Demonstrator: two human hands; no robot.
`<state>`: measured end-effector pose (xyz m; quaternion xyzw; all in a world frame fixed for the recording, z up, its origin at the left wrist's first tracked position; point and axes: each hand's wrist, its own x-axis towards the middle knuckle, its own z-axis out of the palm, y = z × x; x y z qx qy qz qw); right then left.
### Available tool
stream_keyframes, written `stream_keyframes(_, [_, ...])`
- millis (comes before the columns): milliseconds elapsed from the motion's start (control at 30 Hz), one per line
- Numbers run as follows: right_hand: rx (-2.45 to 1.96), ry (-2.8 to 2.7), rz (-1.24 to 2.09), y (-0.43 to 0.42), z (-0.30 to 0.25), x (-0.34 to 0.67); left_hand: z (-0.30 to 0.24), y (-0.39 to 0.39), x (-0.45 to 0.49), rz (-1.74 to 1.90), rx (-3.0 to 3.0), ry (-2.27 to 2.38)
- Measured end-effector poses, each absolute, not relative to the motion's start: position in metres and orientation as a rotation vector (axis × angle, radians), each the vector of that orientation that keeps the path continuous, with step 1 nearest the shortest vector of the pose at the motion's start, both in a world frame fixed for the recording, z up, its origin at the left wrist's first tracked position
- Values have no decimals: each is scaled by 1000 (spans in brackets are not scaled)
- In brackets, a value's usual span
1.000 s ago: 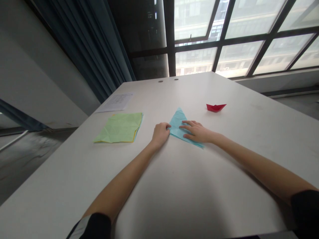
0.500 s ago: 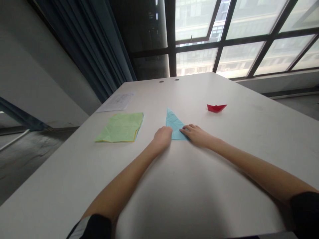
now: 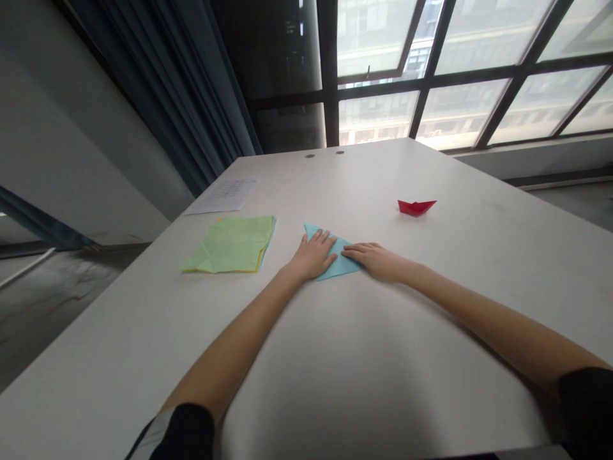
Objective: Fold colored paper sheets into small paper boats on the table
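Note:
A light blue sheet of paper, folded into a triangle, lies flat on the white table. My left hand rests on its left part with the fingers spread, hiding some of the paper. On the right part lies my right hand, its fingers stretched out together and touching the sheet. Neither hand grips the paper. Creases show faintly on the blue surface.
To the left sits a stack of coloured paper, green on top with yellow and blue edges below. Behind it is a printed white sheet. A red paper boat stands at the right. A dark blue curtain hangs behind the table's left side.
My left hand has opened from a closed shape and now lies flat on the paper. The blue triangle has turned, its top corner shifting left and down. My right hand has barely moved.

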<state>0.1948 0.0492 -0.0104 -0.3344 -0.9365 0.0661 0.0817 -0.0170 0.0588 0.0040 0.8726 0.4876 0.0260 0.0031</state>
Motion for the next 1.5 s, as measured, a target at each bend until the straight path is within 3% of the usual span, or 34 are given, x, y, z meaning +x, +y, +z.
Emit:
stream_keyframes(433, [-922,-2813,232,46,10,197,-8,73,-43,-15,2544,1689])
stream_keyframes(1500, [-802,-2782,480,55,16,200,-8,83,-53,154,2367,1622])
